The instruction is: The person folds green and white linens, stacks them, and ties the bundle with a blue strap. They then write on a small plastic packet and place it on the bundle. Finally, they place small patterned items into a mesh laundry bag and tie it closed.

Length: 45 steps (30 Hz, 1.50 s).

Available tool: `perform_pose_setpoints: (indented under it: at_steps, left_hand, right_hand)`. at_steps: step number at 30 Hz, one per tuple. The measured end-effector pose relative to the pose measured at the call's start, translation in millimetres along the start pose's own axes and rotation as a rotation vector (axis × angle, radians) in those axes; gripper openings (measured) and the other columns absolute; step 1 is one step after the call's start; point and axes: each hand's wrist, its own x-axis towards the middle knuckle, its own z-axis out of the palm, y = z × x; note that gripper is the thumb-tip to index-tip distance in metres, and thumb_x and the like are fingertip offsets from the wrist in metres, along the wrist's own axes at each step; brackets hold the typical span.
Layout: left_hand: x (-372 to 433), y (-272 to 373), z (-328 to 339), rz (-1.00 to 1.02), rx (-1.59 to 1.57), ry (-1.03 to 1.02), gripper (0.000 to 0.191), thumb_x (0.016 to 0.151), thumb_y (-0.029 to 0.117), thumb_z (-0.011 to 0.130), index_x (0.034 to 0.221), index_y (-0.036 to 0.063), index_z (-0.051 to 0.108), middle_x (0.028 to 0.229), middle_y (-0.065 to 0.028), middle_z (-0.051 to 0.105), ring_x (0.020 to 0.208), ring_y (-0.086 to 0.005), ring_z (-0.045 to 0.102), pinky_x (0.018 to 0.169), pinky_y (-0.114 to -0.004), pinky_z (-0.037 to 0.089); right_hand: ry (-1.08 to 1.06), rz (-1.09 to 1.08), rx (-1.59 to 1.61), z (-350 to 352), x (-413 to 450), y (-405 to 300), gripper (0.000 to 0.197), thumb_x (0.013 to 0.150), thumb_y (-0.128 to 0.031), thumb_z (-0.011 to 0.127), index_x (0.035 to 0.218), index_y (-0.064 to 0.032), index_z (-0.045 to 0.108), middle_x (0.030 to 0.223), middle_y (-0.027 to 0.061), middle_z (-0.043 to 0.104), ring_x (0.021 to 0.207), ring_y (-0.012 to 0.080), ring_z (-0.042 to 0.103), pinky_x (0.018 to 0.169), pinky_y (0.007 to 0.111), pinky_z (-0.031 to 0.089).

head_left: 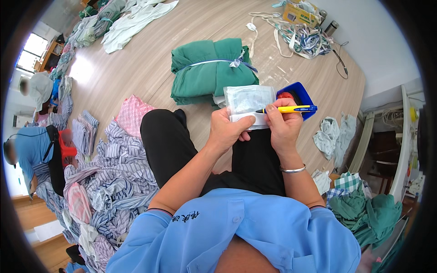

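Observation:
My left hand [227, 128] grips a white paper slip [251, 118] together with a clear plastic pouch [251, 97], thumb on top. In my right hand [285, 124] is a yellow and blue pen [290, 109], its dark tip over the paper. Just beyond the pouch lies a folded green cloth bundle [213, 70], tied round with a white and blue cord [235, 62]. A blue plastic bin [300, 89] stands beside my right hand, partly hidden by it, with something red and black inside.
Striped garments [126, 170] are heaped at my left, near a pink cloth [133, 111]. Tangled fabric ties [304, 39] and a yellow box [300, 15] sit at the far right. Green cloths [362, 211] lie at lower right. Another person [36, 146] bends over garments at left.

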Motion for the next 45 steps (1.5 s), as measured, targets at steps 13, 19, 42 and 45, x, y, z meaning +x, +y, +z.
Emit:
perform_pose_setpoints:
  at_steps: [13,19,42,45]
  left_hand:
    - [0.5,-6.8,5.3,0.018,-0.043,0.054,0.019,0.074,0.006,0.063,0.088,-0.0058,0.06,0.07,-0.011,0.063,0.044,-0.0113,0.055,0.037,-0.02,0.044]
    - [0.3,-7.3,5.8,0.025,-0.043,0.082,0.017,0.072,0.006,0.062,0.084,-0.0051,0.061,0.068,-0.0087,0.063,0.042,-0.0094,0.054,0.036,-0.02,0.042]
    - [-1.9,-4.4,8.3,0.015,-0.019,0.08,0.018,0.073,0.006,0.063,0.087,-0.0051,0.06,0.069,-0.0098,0.063,0.043,-0.0106,0.055,0.037,-0.02,0.042]
    - [-1.7,-5.5,7.3,0.025,-0.026,0.083,0.018,0.073,0.006,0.063,0.087,-0.0053,0.06,0.068,-0.01,0.063,0.043,-0.0107,0.055,0.037,-0.02,0.042]
  right_hand:
    - [-0.004,-0.267,-0.3,-9.5,-14.9,7.8,0.012,0.078,-0.002,0.062,0.081,-0.0047,0.051,0.067,-0.0047,0.047,0.053,-0.0008,0.037,0.045,0.015,0.028]
    - [-0.048,-0.276,-0.368,-6.3,-16.5,7.6,0.012,0.078,-0.001,0.062,0.077,-0.0045,0.051,0.066,-0.0049,0.046,0.052,-0.0006,0.036,0.044,0.016,0.028]
    - [0.002,-0.333,-0.358,-11.6,-15.7,8.8,0.013,0.076,0.001,0.06,0.076,-0.005,0.049,0.065,-0.004,0.044,0.051,0.001,0.035,0.044,0.018,0.028]
    - [-0.023,-0.317,-0.336,-10.4,-15.7,9.3,0.013,0.075,0.001,0.061,0.075,-0.005,0.049,0.065,-0.004,0.044,0.051,0.0011,0.035,0.044,0.018,0.028]
